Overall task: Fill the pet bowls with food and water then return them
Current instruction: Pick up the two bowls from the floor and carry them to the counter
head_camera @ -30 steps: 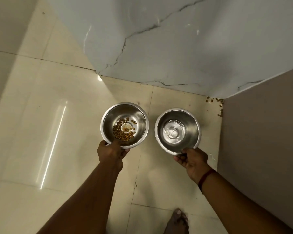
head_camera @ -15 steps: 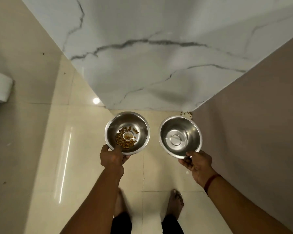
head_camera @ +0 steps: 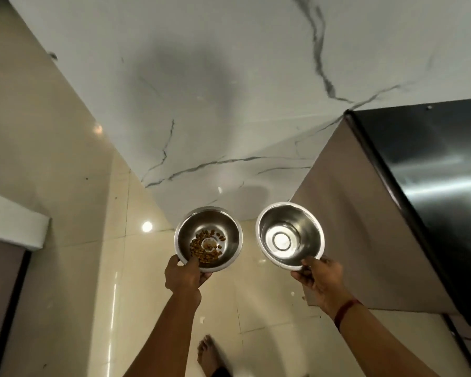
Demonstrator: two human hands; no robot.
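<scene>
My left hand (head_camera: 184,277) grips the near rim of a steel bowl (head_camera: 223,229) that holds a small heap of brown kibble (head_camera: 206,247). My right hand (head_camera: 317,280) pinches the near rim of a second steel bowl (head_camera: 307,229), whose shiny bottom shows no kibble; I cannot tell whether it holds water. Both bowls are held level in the air above the floor, side by side, with a small gap between them.
A white marble-patterned wall (head_camera: 229,91) rises straight ahead. A tall beige cabinet side (head_camera: 351,227) with a dark glossy top (head_camera: 433,172) stands at the right. Glossy cream floor tiles (head_camera: 93,295) lie below. A bare foot (head_camera: 208,353) shows at the bottom. A white ledge (head_camera: 14,221) juts in at left.
The bowls have risen from near the floor corner and the view has tilted up the wall. The cabinet's dark top has come into sight at the right. Both grips are unchanged.
</scene>
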